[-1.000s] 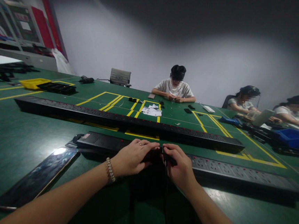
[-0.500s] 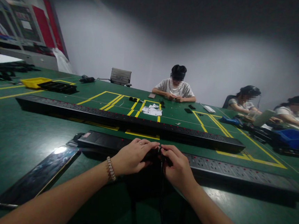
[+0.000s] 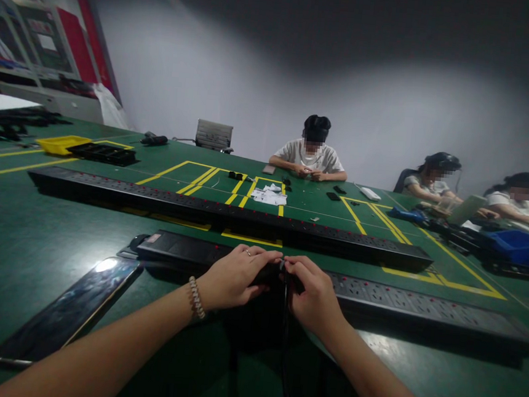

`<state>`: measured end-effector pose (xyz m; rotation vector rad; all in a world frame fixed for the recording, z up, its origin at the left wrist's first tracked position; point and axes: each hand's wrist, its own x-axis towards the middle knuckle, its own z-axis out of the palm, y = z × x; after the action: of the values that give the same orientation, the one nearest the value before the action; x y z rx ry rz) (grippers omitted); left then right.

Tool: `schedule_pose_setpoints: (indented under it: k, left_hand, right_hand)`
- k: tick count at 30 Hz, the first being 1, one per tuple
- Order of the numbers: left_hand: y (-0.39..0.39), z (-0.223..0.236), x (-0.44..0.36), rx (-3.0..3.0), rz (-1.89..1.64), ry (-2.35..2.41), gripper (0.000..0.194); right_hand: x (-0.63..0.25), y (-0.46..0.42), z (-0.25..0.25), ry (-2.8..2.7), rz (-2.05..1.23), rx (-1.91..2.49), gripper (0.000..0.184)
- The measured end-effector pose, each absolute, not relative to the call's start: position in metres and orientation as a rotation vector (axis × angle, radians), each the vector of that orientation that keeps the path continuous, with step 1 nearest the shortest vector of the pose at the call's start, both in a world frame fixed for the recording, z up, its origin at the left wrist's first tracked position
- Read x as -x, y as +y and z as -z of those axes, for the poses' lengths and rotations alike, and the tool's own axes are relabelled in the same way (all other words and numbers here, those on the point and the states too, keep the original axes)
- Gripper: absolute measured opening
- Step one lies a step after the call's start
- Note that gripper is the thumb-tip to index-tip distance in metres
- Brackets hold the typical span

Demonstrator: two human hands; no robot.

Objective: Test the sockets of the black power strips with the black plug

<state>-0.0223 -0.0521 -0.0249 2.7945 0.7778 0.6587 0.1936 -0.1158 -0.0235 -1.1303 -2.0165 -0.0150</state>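
A long black power strip (image 3: 399, 300) with rows of sockets and small red marks lies across the table before me. Over its middle my left hand (image 3: 234, 276), wearing a ring and a beaded bracelet, is closed round something dark that its fingers hide. Fingertip to fingertip beside it, my right hand (image 3: 314, 289) pinches a black cable (image 3: 283, 361) near its upper end. The cable hangs down toward me. A small greyish tip shows between both hands; its kind is unclear.
A second long power strip (image 3: 226, 215) lies parallel behind. On the left are a phone (image 3: 69, 311), a yellow bin (image 3: 60, 143) and a black tray (image 3: 104, 153). White papers (image 3: 269, 194) lie mid-table. A blue bin (image 3: 524, 249) stands right. A person (image 3: 312, 156) sits opposite; two more sit right.
Both hands stay in nearly the same place. The greyish tip between the fingertips shows slightly more, and the hanging cable has shifted a little.
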Motion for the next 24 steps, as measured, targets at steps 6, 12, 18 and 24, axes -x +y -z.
schedule_pose_setpoints:
  k: [6, 12, 18, 24]
  left_hand:
    - [-0.0549, 0.0220, 0.0218, -2.797, -0.670, 0.785, 0.069]
    - [-0.0544, 0.0213, 0.0205, -2.776, -0.658, 0.793, 0.070]
    - [-0.0525, 0.0181, 0.0195, -2.782, -0.630, 0.731, 0.073]
    - [-0.0523, 0.0158, 0.0198, -2.788, -0.606, 0.736, 0.068]
  right_hand:
    - [-0.1902, -0.1161, 0.0210, -1.994, -0.020, 1.176, 0.019]
    - [-0.1906, -0.1156, 0.0224, -1.999, -0.017, 1.139, 0.018]
    - [-0.1908, -0.1166, 0.0209, -2.028, 0.000, 1.161, 0.019]
    - [-0.1939, -0.1178, 0.0287, -2.096, 0.157, 1.141, 0.031]
